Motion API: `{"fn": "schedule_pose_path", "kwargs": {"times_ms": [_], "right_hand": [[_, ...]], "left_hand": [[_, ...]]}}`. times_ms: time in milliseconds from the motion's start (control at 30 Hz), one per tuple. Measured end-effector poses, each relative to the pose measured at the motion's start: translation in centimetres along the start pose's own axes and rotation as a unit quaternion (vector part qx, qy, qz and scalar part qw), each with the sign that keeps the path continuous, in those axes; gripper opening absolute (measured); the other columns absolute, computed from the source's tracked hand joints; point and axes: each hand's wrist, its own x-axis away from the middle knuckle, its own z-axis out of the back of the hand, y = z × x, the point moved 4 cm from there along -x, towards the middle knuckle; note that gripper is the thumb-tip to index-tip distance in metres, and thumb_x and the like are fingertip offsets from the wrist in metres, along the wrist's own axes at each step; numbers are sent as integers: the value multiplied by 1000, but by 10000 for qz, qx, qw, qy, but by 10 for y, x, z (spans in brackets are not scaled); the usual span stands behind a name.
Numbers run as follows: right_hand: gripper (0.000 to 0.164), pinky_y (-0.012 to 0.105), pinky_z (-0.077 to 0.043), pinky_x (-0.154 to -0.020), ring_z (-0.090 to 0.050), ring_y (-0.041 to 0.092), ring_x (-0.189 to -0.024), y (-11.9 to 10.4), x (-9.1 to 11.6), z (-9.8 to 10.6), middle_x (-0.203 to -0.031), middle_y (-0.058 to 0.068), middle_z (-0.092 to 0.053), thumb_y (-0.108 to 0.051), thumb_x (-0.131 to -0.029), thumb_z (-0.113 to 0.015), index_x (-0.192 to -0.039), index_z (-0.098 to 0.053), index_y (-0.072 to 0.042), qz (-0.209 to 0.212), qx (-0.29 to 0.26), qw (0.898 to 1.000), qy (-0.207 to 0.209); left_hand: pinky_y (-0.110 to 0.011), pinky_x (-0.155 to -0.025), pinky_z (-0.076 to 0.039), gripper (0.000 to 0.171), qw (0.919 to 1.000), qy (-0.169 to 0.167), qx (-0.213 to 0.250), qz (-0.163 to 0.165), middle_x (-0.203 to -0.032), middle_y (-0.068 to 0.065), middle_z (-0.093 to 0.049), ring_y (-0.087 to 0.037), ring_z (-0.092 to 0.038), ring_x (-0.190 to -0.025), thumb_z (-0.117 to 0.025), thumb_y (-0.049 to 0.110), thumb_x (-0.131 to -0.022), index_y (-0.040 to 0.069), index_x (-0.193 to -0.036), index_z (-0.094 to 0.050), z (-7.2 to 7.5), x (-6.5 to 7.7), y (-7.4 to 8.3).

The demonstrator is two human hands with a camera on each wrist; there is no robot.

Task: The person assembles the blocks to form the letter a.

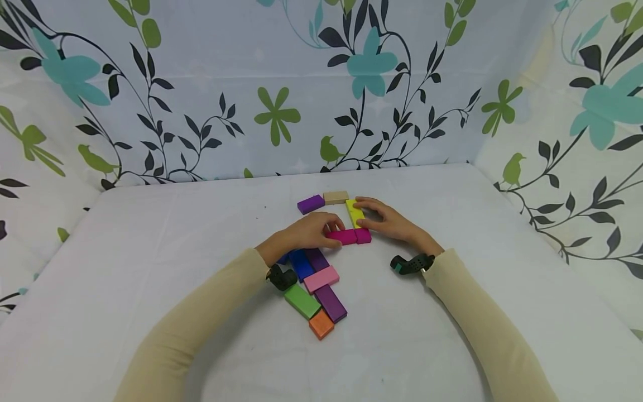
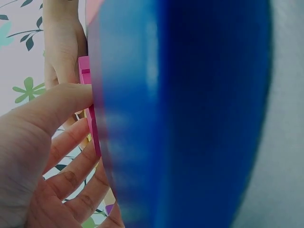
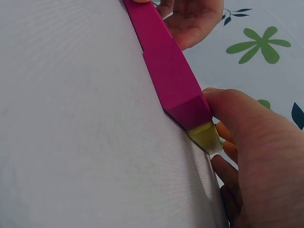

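Observation:
In the head view my left hand (image 1: pixel 313 229) pinches a long magenta block (image 1: pixel 344 237), its thumb on the near side and its fingers curled behind. A shorter magenta block (image 1: pixel 363 236) adjoins its right end. My right hand (image 1: pixel 389 220) touches the right side of a yellow block (image 1: pixel 353 212), with thumb and index finger spread along it. The right wrist view shows the right thumb (image 3: pixel 232 107) beside the magenta pieces and the yellow end (image 3: pixel 206 137). A big blurred blue block (image 2: pixel 166 114) hides much of the left wrist view.
Behind lie a purple block (image 1: pixel 310 204) and a tan block (image 1: pixel 335 197). Nearer are blue (image 1: pixel 301 264), pink (image 1: pixel 321 279), dark purple (image 1: pixel 331 303), green (image 1: pixel 302 301) and orange (image 1: pixel 321 324) blocks, flat on the white tablecloth (image 1: pixel 201 223). Patterned cloth hangs behind and at the sides.

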Motion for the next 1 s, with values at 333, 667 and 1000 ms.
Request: {"fn": "schedule_pose_path", "kwargs": {"times_ms": [333,667,1000], "right_hand": [[49,57,-16,-116,-19,31,-147,0,1,-1,-157,11,-29,-22,-96,-62,-142,-48,-7,-223,-65,9997,-68],[49,55,-17,-117,-20,27,-147,-2,0,-1,-157,7,-30,-23,-96,-62,-142,-49,-10,-198,-49,9998,-87],[49,55,-16,-116,-20,29,-147,-2,0,-1,-157,8,-30,-23,-96,-62,-142,-49,-10,-233,55,9997,-72]], "left_hand": [[-32,-92,-50,38,10000,-14,-78,-20,-116,-11,-63,-23,-59,-105,-70,21,-90,9,-125,-61,0,0,2],[-32,-92,-49,40,9999,0,-156,-20,-117,-11,-62,-22,-58,-105,-70,22,-90,8,-126,-60,1,1,2],[-34,-97,-48,45,9998,-135,98,-130,-120,-12,-61,-24,-58,-111,-68,23,-92,4,-131,-55,3,6,-5]]}}
